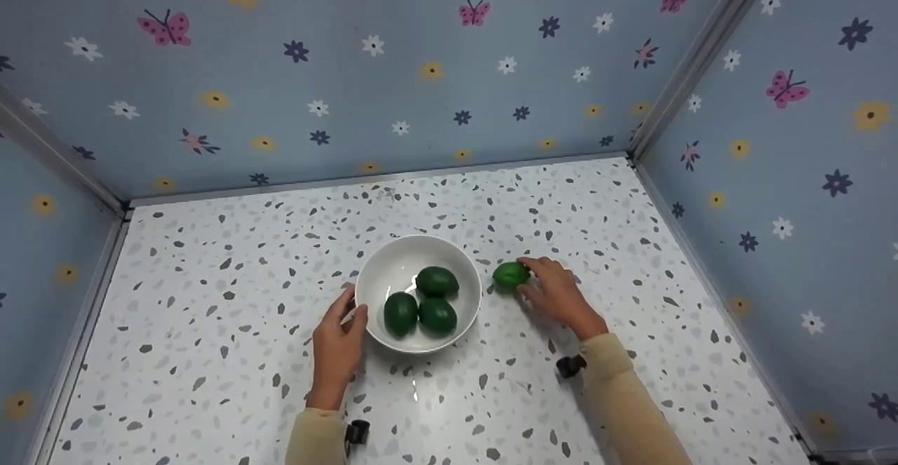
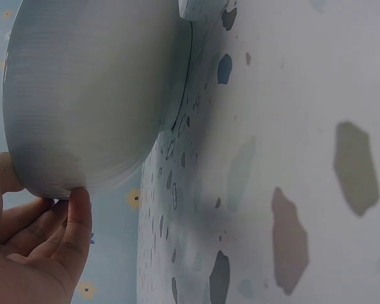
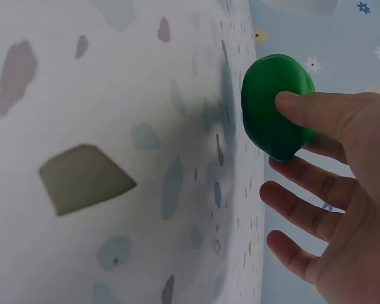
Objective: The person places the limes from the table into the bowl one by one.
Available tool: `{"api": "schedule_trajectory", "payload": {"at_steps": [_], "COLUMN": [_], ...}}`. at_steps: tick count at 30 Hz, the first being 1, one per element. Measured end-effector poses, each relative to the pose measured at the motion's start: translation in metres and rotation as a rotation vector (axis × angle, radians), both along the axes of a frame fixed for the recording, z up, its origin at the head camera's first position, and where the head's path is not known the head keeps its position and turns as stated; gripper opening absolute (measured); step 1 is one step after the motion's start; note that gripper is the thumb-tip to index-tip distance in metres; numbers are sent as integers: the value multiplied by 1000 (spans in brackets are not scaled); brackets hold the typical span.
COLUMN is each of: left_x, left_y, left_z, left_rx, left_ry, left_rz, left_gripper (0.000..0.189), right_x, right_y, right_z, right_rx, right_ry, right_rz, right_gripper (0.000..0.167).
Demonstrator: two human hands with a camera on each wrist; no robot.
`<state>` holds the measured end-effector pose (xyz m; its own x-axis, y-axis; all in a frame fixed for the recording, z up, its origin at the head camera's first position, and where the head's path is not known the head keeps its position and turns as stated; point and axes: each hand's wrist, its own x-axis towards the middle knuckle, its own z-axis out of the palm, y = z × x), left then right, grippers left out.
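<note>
A white bowl (image 1: pixel 372 261) stands on the speckled table, holding three dark green avocado-like fruits, one of them a fruit (image 1: pixel 400 314) near its left side. My left hand (image 1: pixel 338 349) grips the bowl's left rim between thumb and fingers. Up close in the left wrist view, the fingertips (image 2: pixel 80 199) lie against the bowl's outer wall (image 2: pixel 88 95). To the right of the bowl, my right hand (image 1: pixel 558 293) pinches a brighter green pepper (image 1: pixel 510 277). In the right wrist view the thumb lies on the pepper (image 3: pixel 269 107), and the lower fingers are spread below it.
White speckled tabletop (image 1: pixel 210 325) extends around the bowl on every side. Blue panels with flowers and butterflies enclose it, including a back wall (image 1: pixel 393 30) and a right wall (image 1: pixel 793 191). Small black devices, such as the one (image 1: pixel 570 366) at the right wrist, sit on both wrists.
</note>
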<state>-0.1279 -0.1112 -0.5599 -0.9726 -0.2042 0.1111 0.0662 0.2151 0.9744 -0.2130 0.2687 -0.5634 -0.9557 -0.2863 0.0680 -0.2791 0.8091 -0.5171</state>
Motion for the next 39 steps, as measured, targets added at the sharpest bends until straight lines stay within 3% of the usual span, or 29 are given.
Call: {"api": "schedule_trajectory", "payload": {"at_steps": [2, 8, 12, 23, 31, 39], "left_x": [-3, 5, 7, 8, 9, 9], "left_y": [-1, 4, 5, 7, 6, 5], "left_z": [-8, 21, 30, 31, 32, 30], "left_rx": [5, 5, -4, -15, -11, -9], "left_ry": [5, 8, -10, -18, -9, -10], "left_rz": [0, 0, 3, 10, 9, -4], "left_gripper": [47, 45, 45, 44, 44, 45], "right_x": [0, -1, -1, 2, 1, -2], "right_y": [-1, -3, -6, -16, -31, -53], "right_z": [2, 10, 16, 36, 48, 56], "right_rx": [-3, -13, -20, -28, -47, -8], "right_ry": [23, 109, 164, 231, 327, 305], "right_rz": [3, 39, 60, 102, 165, 184], "right_gripper": [51, 50, 49, 51, 50, 49]}}
